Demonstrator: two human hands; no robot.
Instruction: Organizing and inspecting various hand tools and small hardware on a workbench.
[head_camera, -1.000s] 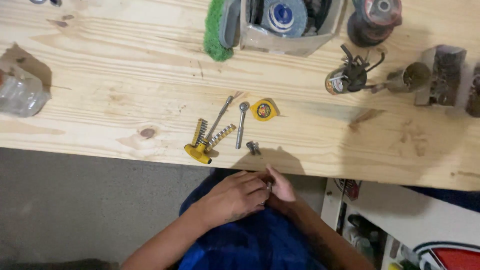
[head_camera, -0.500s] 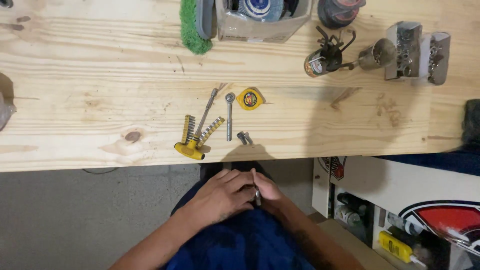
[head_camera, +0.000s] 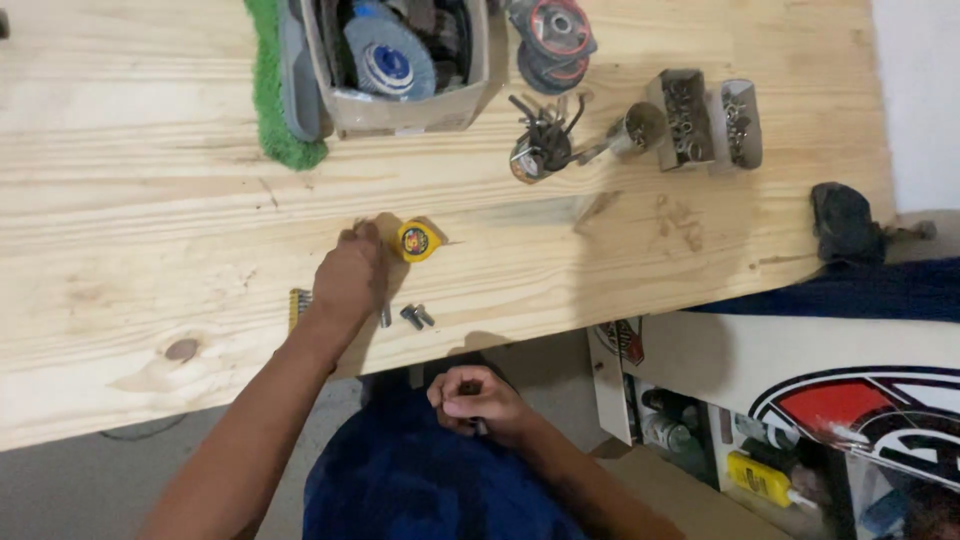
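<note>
Where the pale wooden workbench (head_camera: 140, 200) nears its front edge, left hand (head_camera: 352, 275) reaching out, fingers curled down over a slim metal tool (head_camera: 384, 312) lying on the boards, only the lower end of that tool showing below the knuckles. Cannot tell whether actually gripped or merely covered. Just beside the fingertips, a small yellow tape measure (head_camera: 415, 241), apart from the hand by a sliver. Right below, two short bolts (head_camera: 417, 317) side by side on the wood. Peeking out left of the wrist, the yellow end of a hex key set (head_camera: 297, 303), mostly hidden by the forearm.

Off the bench, down over a dark blue lap, right hand (head_camera: 470, 400) closed in a loose fist, pinching some small dark metal part (head_camera: 479, 427) too tiny to identify.

Farther back on the bench: a cardboard box (head_camera: 400, 110) holding abrasive discs, a green scrubbing pad (head_camera: 268, 90) against its left side, a tin of hex keys (head_camera: 535, 150), two small open boxes of fasteners (head_camera: 710, 125).
</note>
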